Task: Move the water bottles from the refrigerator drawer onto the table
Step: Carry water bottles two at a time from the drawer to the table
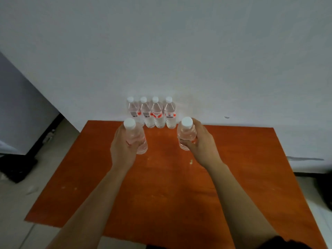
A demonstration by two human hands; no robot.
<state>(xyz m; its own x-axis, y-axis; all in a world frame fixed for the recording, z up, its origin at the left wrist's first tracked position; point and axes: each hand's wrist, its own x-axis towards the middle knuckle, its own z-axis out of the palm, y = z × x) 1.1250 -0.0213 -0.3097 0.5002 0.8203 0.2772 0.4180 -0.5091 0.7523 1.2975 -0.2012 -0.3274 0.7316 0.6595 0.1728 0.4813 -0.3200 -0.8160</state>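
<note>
Four water bottles already stand upright in a tight row at the far edge of the orange table, against the white wall, their white caps side by side. Two more are arriving: the left hand is wrapped around the body of one bottle, and the right hand is wrapped around another, both bottles upright with caps up and held just in front of the row, one toward each end of it. Whether their bases are touching the tabletop or are just above it cannot be told from this angle. Judging by this, the task looks well advanced, with six bottles at the table and two of them not yet let go. The refrigerator drawer is out of view, so it cannot be said whether any bottles remain there; what is left for certain is to set these two down and release them
</note>
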